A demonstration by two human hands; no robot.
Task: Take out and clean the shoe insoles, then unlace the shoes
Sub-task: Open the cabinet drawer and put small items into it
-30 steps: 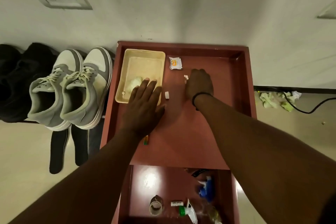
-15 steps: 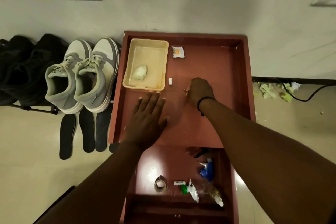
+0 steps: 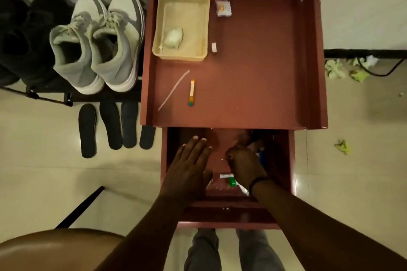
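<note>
A pair of grey-and-white laced sneakers (image 3: pixel 97 44) stands on a black rack at the left. Several dark insoles (image 3: pixel 110 125) lie on the floor in front of the rack. Both hands are inside the open drawer (image 3: pixel 284 160) of the red table. My left hand (image 3: pixel 189 165) lies flat with straight fingers over the drawer's left part. My right hand (image 3: pixel 244 165) has curled fingers that seem to pinch a tiny thin object at their tips. A cream basket (image 3: pixel 160 28) on the table top holds a white wad (image 3: pixel 174 37).
On the red table top (image 3: pixel 264 72) lie an orange stick (image 3: pixel 192 92), a thin white strip (image 3: pixel 174 90), a small packet (image 3: pixel 223 8) and a white bit (image 3: pixel 213 47). The drawer holds a green-capped bottle (image 3: pixel 232 181). A brown seat (image 3: pixel 55 248) is at the bottom left; rags (image 3: pixel 343 68) lie at the right.
Both hands have drawn back from the table top into the open drawer. The orange stick and white strip, covered before, now show.
</note>
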